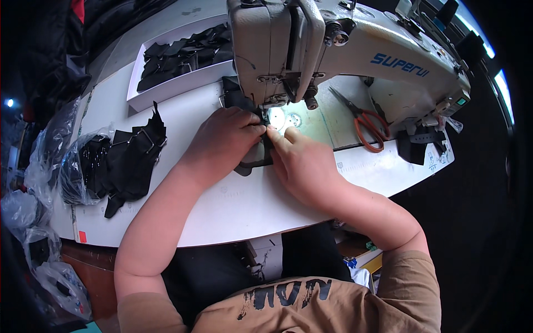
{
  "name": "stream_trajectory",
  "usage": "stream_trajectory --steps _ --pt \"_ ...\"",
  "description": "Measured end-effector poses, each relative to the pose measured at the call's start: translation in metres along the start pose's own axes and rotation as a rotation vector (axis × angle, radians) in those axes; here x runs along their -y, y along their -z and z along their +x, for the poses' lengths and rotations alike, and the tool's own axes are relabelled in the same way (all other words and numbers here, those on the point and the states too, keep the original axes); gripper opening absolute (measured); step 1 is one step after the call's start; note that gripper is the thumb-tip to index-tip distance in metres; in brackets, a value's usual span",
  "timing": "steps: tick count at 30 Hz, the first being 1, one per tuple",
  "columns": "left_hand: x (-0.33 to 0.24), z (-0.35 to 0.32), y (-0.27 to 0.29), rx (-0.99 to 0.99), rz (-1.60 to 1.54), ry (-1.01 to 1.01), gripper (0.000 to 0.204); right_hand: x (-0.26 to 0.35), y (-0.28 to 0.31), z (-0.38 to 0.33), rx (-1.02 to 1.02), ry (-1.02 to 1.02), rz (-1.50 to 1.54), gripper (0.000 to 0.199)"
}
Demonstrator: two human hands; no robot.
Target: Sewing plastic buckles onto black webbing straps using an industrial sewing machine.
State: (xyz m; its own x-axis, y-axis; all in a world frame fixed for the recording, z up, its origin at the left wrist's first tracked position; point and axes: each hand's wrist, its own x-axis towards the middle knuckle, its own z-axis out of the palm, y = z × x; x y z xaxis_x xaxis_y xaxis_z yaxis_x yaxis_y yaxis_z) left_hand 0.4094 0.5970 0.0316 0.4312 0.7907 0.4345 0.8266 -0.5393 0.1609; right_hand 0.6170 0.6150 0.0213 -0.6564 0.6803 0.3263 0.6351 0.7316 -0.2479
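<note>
**Pair of bare hands with black cloth at a sewing machine**

Left hand [227, 133]: fingers curled in, fingertips closed on black cloth [244, 170] near the needle. Right hand [305, 161]: forefinger stretched to the same cloth, its tip just beside the left fingers; whether it grips or only presses, cannot tell. Cloth: on the table, partly hidden by both hands.

Sewing machine [355, 50]: pale body, lamp-lit plate. Scissors [360, 112]: orange handles, lying right of the needle. Box [166, 90]: white, behind the left hand, filled with black straps [194, 53]. Pile of black pieces [130, 161]: with metal buckles, on the left, partly in a clear bag [72, 172]. Table [233, 211]: white, curved in view.
</note>
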Motion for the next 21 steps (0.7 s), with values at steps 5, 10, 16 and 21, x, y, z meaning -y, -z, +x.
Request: stream_trajectory --steps 5,10,16,21 --pt "0.004 -0.007 0.002 0.01 -0.001 0.071 0.02 0.005 0.003 0.005 0.017 -0.011 0.017 0.04" --pt "0.005 -0.008 0.002 -0.005 0.06 0.022 0.018 0.002 0.007 0.003 0.045 -0.033 0.031 0.039" --pt "0.037 -0.021 0.056 -0.462 0.18 0.36 0.009 0.004 0.007 0.003 0.02 -0.048 0.055 0.034" --pt "0.082 -0.081 0.12 -0.13 0.093 1.031 0.016 0.005 0.006 0.005 0.017 -0.08 0.081 0.033"
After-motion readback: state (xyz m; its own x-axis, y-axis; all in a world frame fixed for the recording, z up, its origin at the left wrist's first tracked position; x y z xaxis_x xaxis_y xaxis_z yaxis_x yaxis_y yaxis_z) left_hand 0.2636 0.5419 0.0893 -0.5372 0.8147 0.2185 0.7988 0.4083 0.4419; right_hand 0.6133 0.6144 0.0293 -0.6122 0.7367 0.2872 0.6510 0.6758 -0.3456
